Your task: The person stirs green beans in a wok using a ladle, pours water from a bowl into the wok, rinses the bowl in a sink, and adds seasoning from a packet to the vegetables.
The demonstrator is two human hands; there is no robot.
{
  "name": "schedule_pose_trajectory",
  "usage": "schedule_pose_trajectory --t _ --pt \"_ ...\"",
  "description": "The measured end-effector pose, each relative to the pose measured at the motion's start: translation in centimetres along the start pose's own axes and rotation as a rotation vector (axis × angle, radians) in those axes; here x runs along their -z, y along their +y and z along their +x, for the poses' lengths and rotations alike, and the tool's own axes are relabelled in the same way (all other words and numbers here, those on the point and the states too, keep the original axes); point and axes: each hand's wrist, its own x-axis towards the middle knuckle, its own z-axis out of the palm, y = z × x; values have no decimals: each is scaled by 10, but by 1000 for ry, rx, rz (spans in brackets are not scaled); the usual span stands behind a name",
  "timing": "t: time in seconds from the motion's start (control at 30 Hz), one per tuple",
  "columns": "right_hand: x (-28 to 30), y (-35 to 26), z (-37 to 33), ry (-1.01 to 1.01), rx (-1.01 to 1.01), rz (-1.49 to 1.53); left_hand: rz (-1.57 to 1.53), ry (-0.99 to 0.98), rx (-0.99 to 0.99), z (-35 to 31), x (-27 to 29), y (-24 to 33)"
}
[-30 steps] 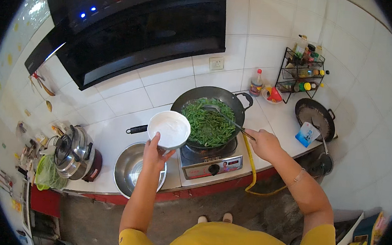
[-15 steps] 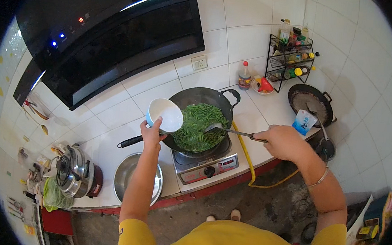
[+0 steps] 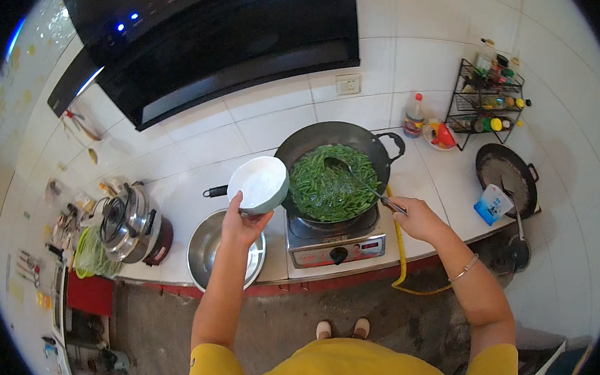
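My left hand (image 3: 244, 227) grips a small bowl (image 3: 276, 193), white inside and pale blue-green outside, tilted beside the left rim of a dark wok (image 3: 291, 144). The wok sits on a single-burner gas stove (image 3: 308, 257) and holds chopped green beans (image 3: 320, 197) in bubbly liquid. In my right hand (image 3: 419, 219) is the handle of a metal ladle (image 3: 364, 184), its head among the beans toward the back of the wok. The wok's long handle is partly hidden by the bowl.
A steel basin (image 3: 199, 254) stands left of the stove, with a steel pot (image 3: 131, 225) farther left. Back right are a sauce bottle (image 3: 414, 119), a spice rack (image 3: 486, 103), a second wok (image 3: 502, 168) and a blue-white pouch (image 3: 494, 205). A yellow hose (image 3: 402, 255) hangs over the counter edge.
The ladle head has moved from the right side of the beans to the back of the wok. The bowl has shifted left of the wok's rim. The whole view has shifted.
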Motion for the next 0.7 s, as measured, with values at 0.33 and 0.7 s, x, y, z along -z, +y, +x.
schedule_pose_trajectory --t 0.33,0.7 --pt "11 -62 -7 -127 65 -186 -52 68 -235 -64 154 52" --pt "-36 -44 30 162 28 -369 -287 391 -340 -53 327 107"
